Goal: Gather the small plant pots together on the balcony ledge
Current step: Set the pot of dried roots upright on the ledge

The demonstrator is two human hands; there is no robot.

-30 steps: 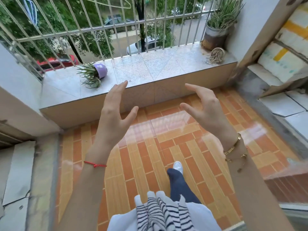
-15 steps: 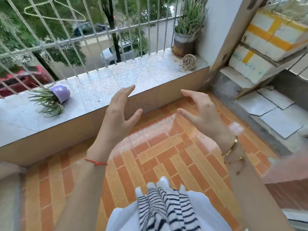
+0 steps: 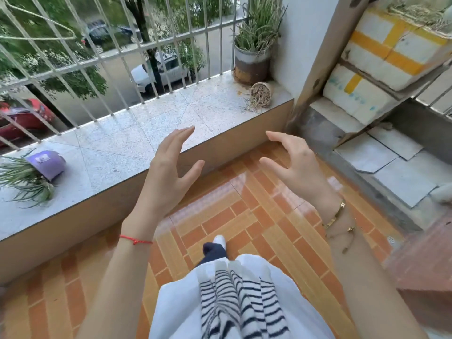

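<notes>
left hand (image 3: 168, 172): raised over the inner edge of the ledge (image 3: 137, 148), fingers spread, palm empty, touching nothing
right hand (image 3: 297, 165): raised above the floor tiles (image 3: 244, 216) just short of the ledge, fingers curled apart, holding nothing
purple pot (image 3: 46, 163): tipped on its side at the far left of the ledge, green leaves spilling toward the left (well apart from both hands)
small brown pot (image 3: 261, 92): on its side at the right end of the ledge, dry roots showing at its mouth
large grey pot (image 3: 252, 61): upright in the right corner by the railing (image 3: 127, 52), just behind the small brown pot
</notes>
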